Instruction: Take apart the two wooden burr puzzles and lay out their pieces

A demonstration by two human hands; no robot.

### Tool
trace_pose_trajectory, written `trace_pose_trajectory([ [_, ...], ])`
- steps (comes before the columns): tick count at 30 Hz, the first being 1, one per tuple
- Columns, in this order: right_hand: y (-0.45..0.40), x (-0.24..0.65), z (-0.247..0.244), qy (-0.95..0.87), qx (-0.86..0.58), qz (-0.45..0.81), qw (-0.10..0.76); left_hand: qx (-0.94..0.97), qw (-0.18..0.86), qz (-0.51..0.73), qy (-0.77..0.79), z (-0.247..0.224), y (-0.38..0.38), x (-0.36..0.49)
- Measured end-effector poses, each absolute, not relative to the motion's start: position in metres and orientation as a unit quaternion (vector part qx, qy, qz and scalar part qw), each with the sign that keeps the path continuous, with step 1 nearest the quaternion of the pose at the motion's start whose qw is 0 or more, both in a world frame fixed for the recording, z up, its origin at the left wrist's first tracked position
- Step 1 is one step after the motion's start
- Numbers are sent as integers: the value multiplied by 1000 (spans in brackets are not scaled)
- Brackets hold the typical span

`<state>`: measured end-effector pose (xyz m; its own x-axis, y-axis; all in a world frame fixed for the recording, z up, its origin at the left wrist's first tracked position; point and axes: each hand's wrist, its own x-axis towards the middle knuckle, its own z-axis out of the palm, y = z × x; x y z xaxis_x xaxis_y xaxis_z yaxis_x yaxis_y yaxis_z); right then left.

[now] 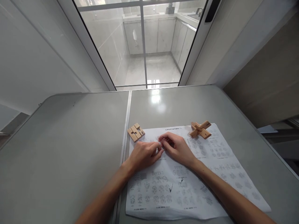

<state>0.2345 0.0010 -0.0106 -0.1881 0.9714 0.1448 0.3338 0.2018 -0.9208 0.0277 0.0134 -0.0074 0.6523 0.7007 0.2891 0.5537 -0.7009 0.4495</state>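
A large printed paper sheet (187, 199) with rows of small diagrams lies on the table. My left hand (146, 154) rests on its upper left part, fingers curled. Beside it, almost touching at the fingertips, is my right hand (177, 147), also with bent fingers. Whatever may be between the fingertips is too small to make out. Flat wooden pieces in a squarish block (136, 132) sit at the sheet's top left corner, just beyond my left hand. An interlocked wooden cross (200, 129) stands on the upper right of the sheet, beyond my right hand.
The grey folding table (93, 140) has a metal seam (126, 127) running front to back, left of my hands. Past its far edge is a framed glass door (143, 43) with cabinets behind. Walls flank the table.
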Motion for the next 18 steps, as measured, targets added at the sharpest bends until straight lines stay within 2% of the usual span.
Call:
trace_pose_trajectory([
  [7, 4, 234, -10, -533, -461, 530, 472, 891, 173, 220, 356, -5, 13, 27],
  [18, 22, 260, -7, -309, -411, 636, 575, 890, 185, 223, 354, -4, 14, 27],
])
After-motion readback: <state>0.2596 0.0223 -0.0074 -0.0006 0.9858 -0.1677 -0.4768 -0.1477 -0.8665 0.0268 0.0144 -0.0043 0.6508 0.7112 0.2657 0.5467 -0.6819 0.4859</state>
